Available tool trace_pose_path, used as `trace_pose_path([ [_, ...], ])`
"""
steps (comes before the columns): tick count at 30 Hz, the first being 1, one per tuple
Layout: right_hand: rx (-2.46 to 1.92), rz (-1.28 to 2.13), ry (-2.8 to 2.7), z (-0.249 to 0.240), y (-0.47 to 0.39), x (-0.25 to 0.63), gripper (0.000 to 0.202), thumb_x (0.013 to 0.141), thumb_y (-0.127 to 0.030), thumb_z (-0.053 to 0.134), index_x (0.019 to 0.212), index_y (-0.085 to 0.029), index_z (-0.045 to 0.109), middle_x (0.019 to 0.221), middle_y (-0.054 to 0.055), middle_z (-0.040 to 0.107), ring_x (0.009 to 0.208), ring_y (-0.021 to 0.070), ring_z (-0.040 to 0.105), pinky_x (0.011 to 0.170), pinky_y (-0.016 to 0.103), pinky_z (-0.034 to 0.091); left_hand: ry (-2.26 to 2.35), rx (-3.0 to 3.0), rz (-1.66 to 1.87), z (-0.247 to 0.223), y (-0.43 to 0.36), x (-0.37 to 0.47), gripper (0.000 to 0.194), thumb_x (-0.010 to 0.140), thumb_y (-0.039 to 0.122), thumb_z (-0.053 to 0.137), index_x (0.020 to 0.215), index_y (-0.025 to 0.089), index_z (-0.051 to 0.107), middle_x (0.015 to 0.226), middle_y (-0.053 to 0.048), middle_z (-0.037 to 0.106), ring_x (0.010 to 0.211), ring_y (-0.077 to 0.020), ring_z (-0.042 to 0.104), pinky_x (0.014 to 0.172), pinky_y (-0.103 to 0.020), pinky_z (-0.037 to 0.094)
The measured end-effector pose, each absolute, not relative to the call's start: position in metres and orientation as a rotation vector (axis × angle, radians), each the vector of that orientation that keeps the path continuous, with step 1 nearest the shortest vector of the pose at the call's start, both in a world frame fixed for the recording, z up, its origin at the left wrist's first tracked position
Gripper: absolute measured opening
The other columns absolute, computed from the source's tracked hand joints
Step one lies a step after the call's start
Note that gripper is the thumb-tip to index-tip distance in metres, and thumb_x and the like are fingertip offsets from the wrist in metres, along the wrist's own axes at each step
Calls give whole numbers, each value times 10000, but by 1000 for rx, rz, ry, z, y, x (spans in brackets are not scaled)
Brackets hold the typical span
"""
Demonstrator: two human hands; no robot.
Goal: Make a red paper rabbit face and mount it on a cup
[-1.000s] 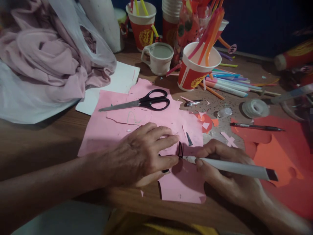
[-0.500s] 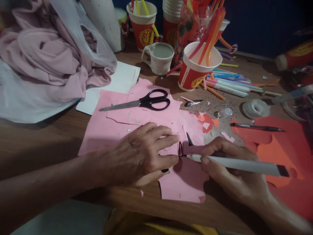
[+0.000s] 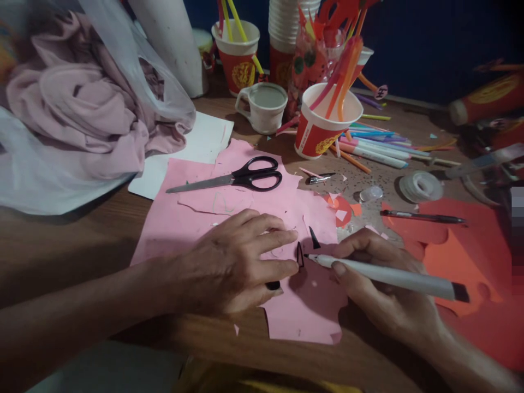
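Pink paper with cut, uneven edges lies on the wooden table. My left hand rests flat on it with the fingers stretched out, pressing it down. In my right hand is a white marker with a black end, pinched between thumb and fingers. Its black tip is just right of a thin triangle outline drawn on the paper. A filled black pointed shape shows beside that outline. Black-handled scissors lie on the pink paper beyond my left hand.
A white mug and a red-and-white paper cup of pipe cleaners stand behind. Several markers, a tape roll, a pen and red paper lie right. A plastic bag with pink cloth fills the left.
The marker tip has shifted slightly left and up, from the outline's lower right corner to its right side. The outline's right side looks more filled out. My left hand stays in place.
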State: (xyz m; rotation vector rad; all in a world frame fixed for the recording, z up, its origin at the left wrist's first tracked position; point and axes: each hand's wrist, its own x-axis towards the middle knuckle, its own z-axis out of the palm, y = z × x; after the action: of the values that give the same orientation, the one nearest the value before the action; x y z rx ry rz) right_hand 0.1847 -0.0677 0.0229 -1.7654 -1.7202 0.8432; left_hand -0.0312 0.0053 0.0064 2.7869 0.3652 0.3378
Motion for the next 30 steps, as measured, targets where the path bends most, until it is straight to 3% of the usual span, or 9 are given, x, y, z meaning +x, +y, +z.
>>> trace_pose_path([
  [4,-1717,812,-1784,18,-66,188,82,792,-238,558,721,-221,596,525,-18,642,356,102,513,323,202,375,363,2799,334,6,6,-30,227,830,240,537,1041,194,608,1240,-105,554,1122,-281,468,880,-439,390],
  [14,-1642,652,-1866,12,-65,187,45,775,-186,578,747,-216,594,608,-24,673,477,106,606,452,191,470,352,2832,301,7,6,-30,219,804,248,571,1012,198,619,1241,-106,551,1114,-284,471,857,-440,397],
  [30,-1599,806,-1880,16,-66,189,84,764,-191,566,685,-213,577,548,-40,617,418,82,534,378,177,405,379,2818,259,7,6,-30,228,791,252,579,1012,219,624,1272,-91,535,1117,-283,473,870,-437,393],
])
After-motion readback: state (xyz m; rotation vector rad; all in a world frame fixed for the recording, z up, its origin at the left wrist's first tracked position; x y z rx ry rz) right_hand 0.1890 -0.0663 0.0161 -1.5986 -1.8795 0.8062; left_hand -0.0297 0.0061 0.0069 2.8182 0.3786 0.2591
